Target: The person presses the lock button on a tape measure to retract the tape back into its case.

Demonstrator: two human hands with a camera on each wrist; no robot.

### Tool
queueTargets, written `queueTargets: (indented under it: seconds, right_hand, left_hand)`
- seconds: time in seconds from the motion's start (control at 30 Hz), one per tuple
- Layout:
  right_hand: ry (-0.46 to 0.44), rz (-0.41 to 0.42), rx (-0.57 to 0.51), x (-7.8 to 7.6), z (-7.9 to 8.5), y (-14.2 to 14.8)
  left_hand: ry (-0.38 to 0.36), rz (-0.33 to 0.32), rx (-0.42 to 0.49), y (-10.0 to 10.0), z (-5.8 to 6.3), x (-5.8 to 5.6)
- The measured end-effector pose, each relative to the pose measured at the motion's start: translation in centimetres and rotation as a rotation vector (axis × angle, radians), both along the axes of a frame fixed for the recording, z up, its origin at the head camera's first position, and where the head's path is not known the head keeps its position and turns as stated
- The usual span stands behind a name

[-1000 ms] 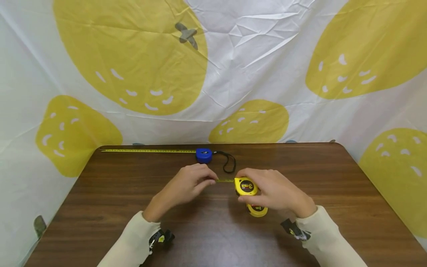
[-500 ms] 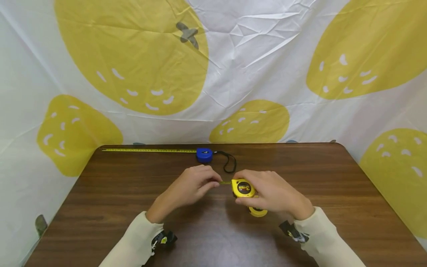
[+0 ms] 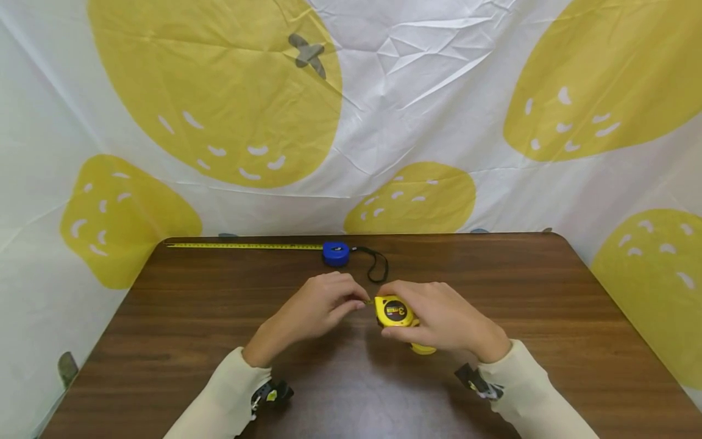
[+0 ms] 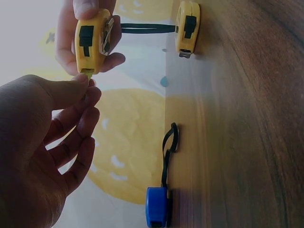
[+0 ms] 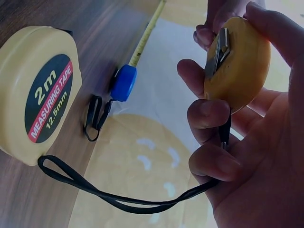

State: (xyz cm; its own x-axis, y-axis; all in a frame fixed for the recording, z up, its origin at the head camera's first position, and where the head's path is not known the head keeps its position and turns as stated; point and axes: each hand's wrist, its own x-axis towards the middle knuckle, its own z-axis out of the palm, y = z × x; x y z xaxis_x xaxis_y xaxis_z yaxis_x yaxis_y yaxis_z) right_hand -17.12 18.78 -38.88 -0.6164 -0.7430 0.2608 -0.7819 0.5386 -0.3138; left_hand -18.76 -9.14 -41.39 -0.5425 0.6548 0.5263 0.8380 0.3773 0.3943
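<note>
My right hand (image 3: 446, 320) grips a yellow tape measure (image 3: 390, 314) marked 3, its mouth turned toward the left hand. At that mouth, the thumb and fingertips of my left hand (image 3: 320, 306) pinch the end of its short yellow blade (image 4: 86, 75). Partly hidden behind the right hand in the head view is a second yellow tape measure (image 5: 28, 95), labelled 2m, standing on the table. A black strap (image 5: 118, 202) runs between it and the right hand's curled fingers.
Toward the back of the brown wooden table (image 3: 181, 341) lies a blue tape measure (image 3: 336, 253), its yellow blade (image 3: 244, 246) drawn out to the left. Its black wrist strap (image 3: 377, 265) loops to the right. A fruit-patterned cloth (image 3: 417, 122) hangs behind the table.
The hands have come closer together, the right moving left and the left slightly right. Less of the blade shows between the left fingertips and the held tape measure.
</note>
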Motion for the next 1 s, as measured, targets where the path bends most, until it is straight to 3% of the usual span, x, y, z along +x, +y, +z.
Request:
queueTargets:
  seconds: [1.0]
  right_hand:
    - [0.045,0.018,-0.008,0.23,-0.32,-0.41]
  left_hand:
    - [-0.002,-0.003,-0.034,0.05,0.05,0.15]
